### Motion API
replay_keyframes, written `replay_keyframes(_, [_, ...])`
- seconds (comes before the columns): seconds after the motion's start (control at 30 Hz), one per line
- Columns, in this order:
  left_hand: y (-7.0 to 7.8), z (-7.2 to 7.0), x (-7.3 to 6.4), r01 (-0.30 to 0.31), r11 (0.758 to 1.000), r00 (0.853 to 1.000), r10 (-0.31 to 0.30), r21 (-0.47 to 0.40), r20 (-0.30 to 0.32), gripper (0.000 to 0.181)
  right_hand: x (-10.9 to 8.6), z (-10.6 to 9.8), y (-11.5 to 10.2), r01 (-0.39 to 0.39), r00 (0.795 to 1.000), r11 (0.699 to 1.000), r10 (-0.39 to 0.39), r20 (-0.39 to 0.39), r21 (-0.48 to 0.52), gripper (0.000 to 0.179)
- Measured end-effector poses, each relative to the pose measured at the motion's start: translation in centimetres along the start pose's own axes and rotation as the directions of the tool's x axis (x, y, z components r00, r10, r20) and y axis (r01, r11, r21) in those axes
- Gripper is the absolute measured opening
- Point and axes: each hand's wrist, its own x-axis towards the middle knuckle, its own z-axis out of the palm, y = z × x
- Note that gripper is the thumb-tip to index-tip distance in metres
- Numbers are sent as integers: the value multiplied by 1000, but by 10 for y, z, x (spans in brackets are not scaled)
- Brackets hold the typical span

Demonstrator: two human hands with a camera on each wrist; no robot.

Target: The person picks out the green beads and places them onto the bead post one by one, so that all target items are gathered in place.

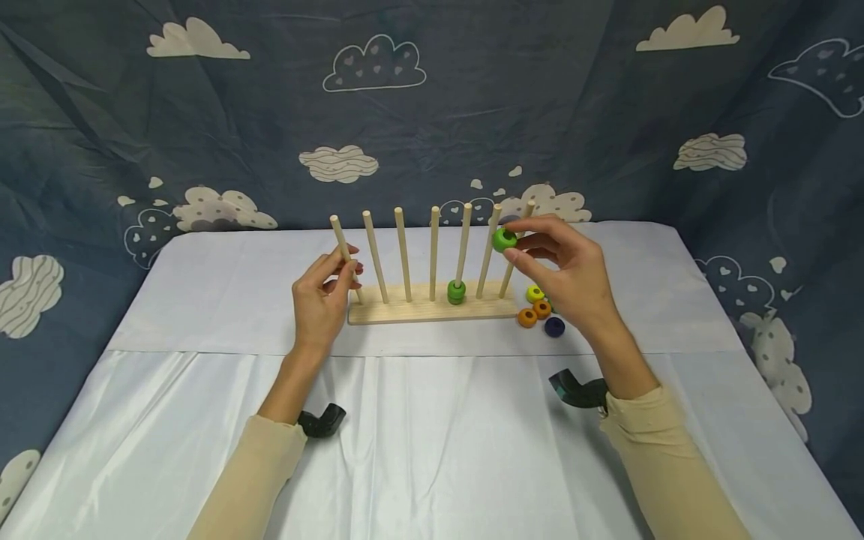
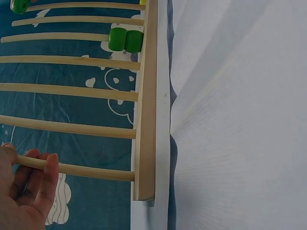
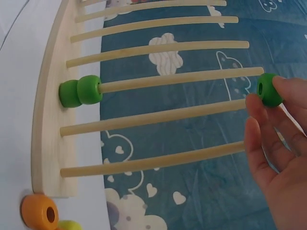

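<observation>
A wooden stand (image 1: 432, 309) with a row of upright pegs rests on the white cloth. Two green beads (image 1: 456, 292) are stacked at the foot of the third peg from the right. Between thumb and fingertips, my right hand (image 1: 570, 262) pinches another green bead (image 3: 271, 90). That bead is level with the upper ends of the pegs, close to the tip of the peg bearing the two beads in the right wrist view. My left hand (image 1: 322, 300) holds the leftmost peg (image 2: 96, 171), thumb on one side and fingers on the other.
Beside the stand's right end lie loose beads: orange beads (image 1: 528, 318), a yellow bead (image 1: 535, 293), a dark blue bead (image 1: 554, 327) and a partly hidden green one. A dark curtain with cloud prints (image 1: 472, 112) hangs behind the table.
</observation>
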Motion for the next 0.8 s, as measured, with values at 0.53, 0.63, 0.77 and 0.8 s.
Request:
replay_keyframes(0.53, [0, 0, 1, -1, 1000, 1000, 1, 1, 3, 20, 11, 8, -7, 19, 1000, 999, -19, 1, 51, 35])
replay_keyframes(0.63, [0, 0, 1, 5, 1000, 1000, -5, -2, 0, 20, 14, 10, -8, 26, 1000, 997, -27, 5, 66, 36])
replay_keyframes(0.77, [0, 0, 1, 10, 1000, 1000, -10, -5, -2, 19, 16, 13, -11, 30, 999, 996, -31, 10, 79, 36])
replay_keyframes(0.8, [0, 0, 1, 11, 1000, 1000, -11, -5, -3, 19, 17, 13, -11, 32, 999, 996, -33, 10, 78, 36])
